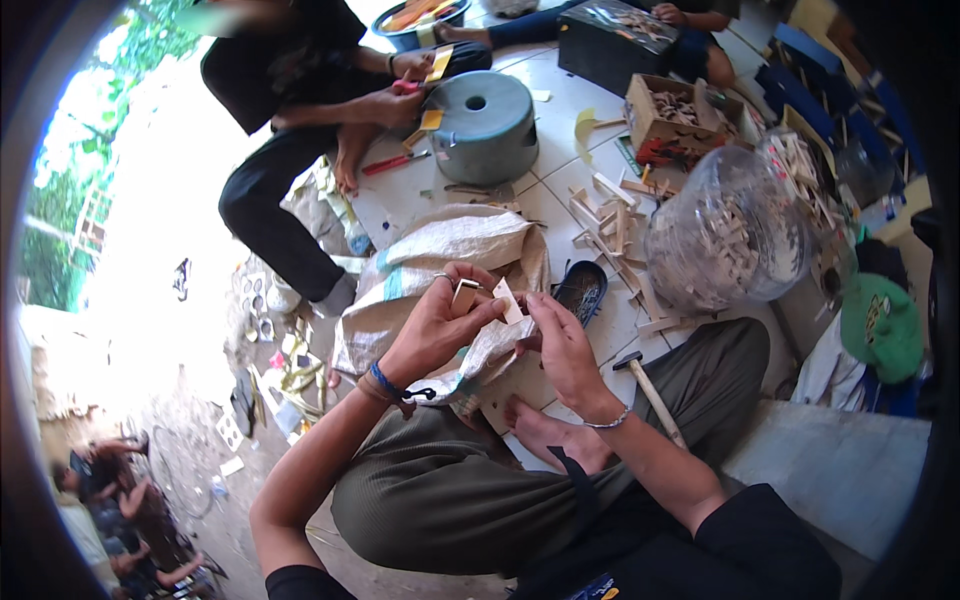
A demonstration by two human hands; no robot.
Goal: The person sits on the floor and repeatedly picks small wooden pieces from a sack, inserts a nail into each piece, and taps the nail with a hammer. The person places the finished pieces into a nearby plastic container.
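I sit cross-legged on a tiled floor. My left hand [437, 322] pinches a small pale wooden piece [465, 293] between thumb and fingers. My right hand [562, 335] grips a small flat white piece [507, 299] right beside it; the two pieces nearly touch. Both hands hover over a woven white sack [440, 250] lying in front of my knees. A hammer [645, 385] with a wooden handle rests against my right leg.
A clear plastic bag [725, 230] full of small wood pieces lies at the right, with loose wooden sticks [610, 225] beside it. A grey round tub [485, 120] stands ahead, where another seated person [290, 100] handles yellow strips. A cardboard box [675, 115] and a dark sandal [580, 290] lie nearby.
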